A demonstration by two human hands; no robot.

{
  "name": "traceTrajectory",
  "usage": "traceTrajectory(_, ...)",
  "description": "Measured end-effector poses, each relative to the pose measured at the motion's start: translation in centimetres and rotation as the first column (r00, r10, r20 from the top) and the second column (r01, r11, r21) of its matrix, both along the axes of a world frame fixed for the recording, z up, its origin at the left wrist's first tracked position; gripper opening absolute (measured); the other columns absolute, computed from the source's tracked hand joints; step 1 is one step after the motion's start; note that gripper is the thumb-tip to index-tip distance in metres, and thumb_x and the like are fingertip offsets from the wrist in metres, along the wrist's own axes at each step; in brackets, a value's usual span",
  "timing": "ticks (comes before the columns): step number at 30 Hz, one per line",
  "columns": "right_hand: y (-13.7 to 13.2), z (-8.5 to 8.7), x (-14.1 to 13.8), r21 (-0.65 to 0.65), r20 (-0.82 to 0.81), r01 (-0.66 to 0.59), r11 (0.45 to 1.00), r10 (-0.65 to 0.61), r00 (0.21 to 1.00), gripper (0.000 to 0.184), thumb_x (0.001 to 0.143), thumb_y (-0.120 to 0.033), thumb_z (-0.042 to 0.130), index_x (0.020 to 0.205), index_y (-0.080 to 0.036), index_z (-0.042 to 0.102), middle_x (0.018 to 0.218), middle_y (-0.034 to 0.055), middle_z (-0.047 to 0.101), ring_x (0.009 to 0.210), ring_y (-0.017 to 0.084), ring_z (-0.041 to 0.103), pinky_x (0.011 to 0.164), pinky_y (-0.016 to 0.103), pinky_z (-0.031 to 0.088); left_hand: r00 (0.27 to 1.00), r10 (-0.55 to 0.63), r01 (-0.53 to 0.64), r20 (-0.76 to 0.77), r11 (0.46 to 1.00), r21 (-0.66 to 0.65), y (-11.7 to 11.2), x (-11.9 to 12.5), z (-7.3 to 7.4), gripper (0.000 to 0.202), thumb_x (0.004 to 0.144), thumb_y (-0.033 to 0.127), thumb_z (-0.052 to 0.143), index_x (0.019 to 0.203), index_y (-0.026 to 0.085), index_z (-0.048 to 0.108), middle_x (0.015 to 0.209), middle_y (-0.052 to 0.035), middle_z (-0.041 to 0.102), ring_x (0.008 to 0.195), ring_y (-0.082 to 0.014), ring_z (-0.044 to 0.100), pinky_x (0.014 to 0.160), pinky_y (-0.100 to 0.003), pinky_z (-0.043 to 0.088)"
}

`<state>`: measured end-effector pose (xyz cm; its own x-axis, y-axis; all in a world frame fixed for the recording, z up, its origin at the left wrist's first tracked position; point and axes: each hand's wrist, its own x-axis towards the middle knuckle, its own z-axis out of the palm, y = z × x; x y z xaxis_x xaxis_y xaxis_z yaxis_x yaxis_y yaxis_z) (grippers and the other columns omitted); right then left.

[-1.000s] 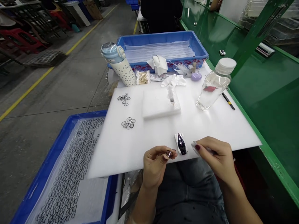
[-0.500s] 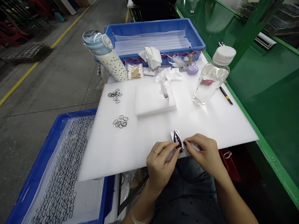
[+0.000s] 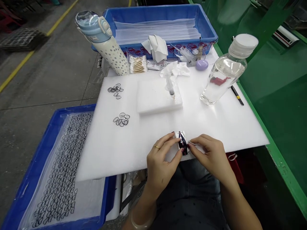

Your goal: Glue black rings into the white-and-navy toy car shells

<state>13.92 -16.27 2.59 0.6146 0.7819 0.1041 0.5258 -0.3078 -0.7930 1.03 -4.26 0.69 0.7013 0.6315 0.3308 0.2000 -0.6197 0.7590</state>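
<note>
A small glossy dark piece with a pointed top [image 3: 182, 142] lies on a white base near the front edge of the white foam sheet [image 3: 105, 153]. My left hand [image 3: 161, 159] holds it from the left, thumb at its lower end and fingers along its upper side. At its right side my right hand [image 3: 211, 155] is closed in a pinch, thumb tip close to the piece. Something thin and whitish shows at those fingertips, too small to name. Two small piles of thin black rings [image 3: 122, 119] lie to the left on the foam.
Behind my hands sits a foam block [image 3: 153, 95] with a syringe [image 3: 170, 88]. A clear bottle [image 3: 222, 80] and tweezers [image 3: 237, 95] stand right. Cotton swabs [image 3: 137, 65], a tumbler [image 3: 107, 51] and a blue bin [image 3: 158, 12] are behind. A blue tray [image 3: 51, 127] of rings is left.
My left fingers have spread and shifted slightly, showing more of the dark piece. The right fingertips have come closer to its side. The camera view has tilted down a little.
</note>
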Motion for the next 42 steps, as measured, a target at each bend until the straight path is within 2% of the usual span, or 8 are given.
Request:
traceTrajectory(16, 0.2, 0.0, -0.1, -0.051, 0.046, -0.002, 0.999, 0.004, 0.999, 0.007, 0.089, -0.023, 0.064, 0.085, -0.021, 0.069, 0.078, 0.0008, 0.066, 0.064, 0.012, 0.061, 0.056, 0.024, 0.042, 0.996, -0.040, 0.036, -0.075, 0.998, -0.052, 0.4, 0.4, 0.6, 0.022, 0.082, 0.011, 0.065, 0.100, 0.023, 0.069, 0.119, -0.0064, 0.069, 0.111, -0.0251, 0.065, 0.094, -0.045, 0.058)
traceTrajectory(19, 0.1, 0.0, 0.1, -0.044, 0.022, -0.035, 0.998, 0.036, 0.999, 0.009, 0.091, -0.023, 0.061, 0.085, -0.021, 0.068, 0.078, 0.0009, 0.066, 0.063, 0.012, 0.060, 0.055, 0.024, 0.042, 0.977, -0.165, 0.157, -0.132, 0.985, -0.070, 1.7, 0.4, 1.3, 0.039, 0.081, 0.012, 0.068, 0.117, 0.026, 0.064, 0.131, -0.0079, 0.063, 0.121, -0.0277, 0.060, 0.100, -0.048, 0.054)
traceTrajectory(21, -0.1, 0.0, 0.3, -0.024, -0.011, -0.047, 0.999, 0.046, 0.999, 0.010, 0.091, -0.022, 0.060, 0.087, -0.021, 0.068, 0.079, 0.0010, 0.067, 0.065, 0.013, 0.061, 0.057, 0.024, 0.043, 0.931, -0.324, 0.318, -0.168, 0.946, -0.064, 2.8, 0.4, 1.5, 0.059, 0.081, 0.012, 0.070, 0.135, 0.029, 0.055, 0.144, -0.0085, 0.055, 0.133, -0.0293, 0.051, 0.107, -0.050, 0.048)
traceTrajectory(23, -0.3, 0.2, 0.4, -0.012, -0.035, -0.036, 0.999, 0.036, 0.999, 0.009, 0.091, -0.021, 0.060, 0.088, -0.021, 0.069, 0.081, 0.0012, 0.068, 0.069, 0.013, 0.063, 0.060, 0.025, 0.045, 0.887, -0.424, 0.422, -0.184, 0.905, -0.054, 3.5, 0.4, 1.5, 0.066, 0.080, 0.013, 0.072, 0.140, 0.029, 0.050, 0.145, -0.0084, 0.054, 0.135, -0.0285, 0.049, 0.110, -0.048, 0.045)
traceTrajectory(26, -0.4, 0.3, 0.4, -0.027, -0.051, -0.017, 1.000, 0.015, 0.999, 0.009, 0.091, -0.023, 0.061, 0.089, -0.021, 0.069, 0.082, 0.0014, 0.069, 0.071, 0.014, 0.064, 0.061, 0.025, 0.046, 0.927, -0.334, 0.335, -0.173, 0.942, -0.021, 3.7, 0.4, 0.8, 0.059, 0.075, 0.024, 0.083, 0.130, 0.025, 0.060, 0.124, -0.0083, 0.064, 0.118, -0.0282, 0.058, 0.102, -0.046, 0.051)
traceTrajectory(29, -0.3, 0.3, 0.3, -0.035, -0.031, -0.016, 0.999, 0.015, 0.999, 0.009, 0.091, -0.023, 0.061, 0.089, -0.021, 0.069, 0.081, 0.0008, 0.068, 0.070, 0.013, 0.063, 0.059, 0.024, 0.044, 0.961, -0.238, 0.241, -0.143, 0.970, 0.004, 3.3, 0.2, 0.3, 0.059, 0.071, 0.033, 0.087, 0.125, 0.025, 0.063, 0.118, -0.0075, 0.065, 0.111, -0.0283, 0.060, 0.096, -0.045, 0.053)
traceTrajectory(36, 0.2, -0.1, -0.4, -0.057, 0.072, 0.040, 0.998, -0.036, 0.997, 0.010, 0.092, -0.026, 0.062, 0.086, -0.020, 0.067, 0.077, 0.0006, 0.066, 0.060, 0.011, 0.056, 0.052, 0.024, 0.038, 0.963, -0.248, 0.246, -0.105, 0.969, -0.026, 3.3, -0.1, 0.3, 0.043, 0.084, 0.022, 0.074, 0.125, 0.028, 0.063, 0.119, -0.0054, 0.066, 0.111, -0.0252, 0.060, 0.095, -0.043, 0.053)
traceTrajectory(42, 0.4, -0.2, -0.7, -0.068, 0.171, 0.040, 0.997, -0.028, 0.985, 0.011, 0.093, -0.026, 0.060, 0.084, -0.021, 0.065, 0.076, 0.0002, 0.065, 0.055, 0.009, 0.052, 0.050, 0.024, 0.036, 0.968, -0.231, 0.228, -0.103, 0.973, -0.041, 3.1, 0.2, 0.4, 0.036, 0.085, 0.020, 0.071, 0.119, 0.027, 0.066, 0.115, -0.0055, 0.066, 0.109, -0.0250, 0.061, 0.094, -0.043, 0.053)
